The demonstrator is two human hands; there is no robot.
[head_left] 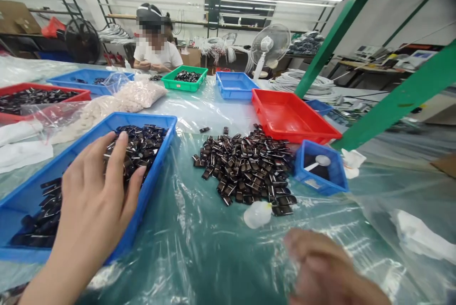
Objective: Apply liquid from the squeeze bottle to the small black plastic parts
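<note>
My left hand (96, 191) is over the long blue tray (142, 217) on the left, its fingers apart above the small black plastic parts (142, 146) inside. I see nothing held in it. At the lower right my right hand (317, 264) is smeared by motion, so its fingers cannot be made out. A loose heap of small dark, shiny parts (245, 165) lies on the plastic-covered table between the hands. Closest to the right hand is a small translucent white bottle (258, 214), lying at the heap's near edge.
A small blue bin (308, 153) with a white spoon (318, 163) stands right of the heap. Behind it is a red tray (292, 119). A green post (395, 100) slants up at the right. Across the table sits a person (158, 55) near a green tray (185, 85).
</note>
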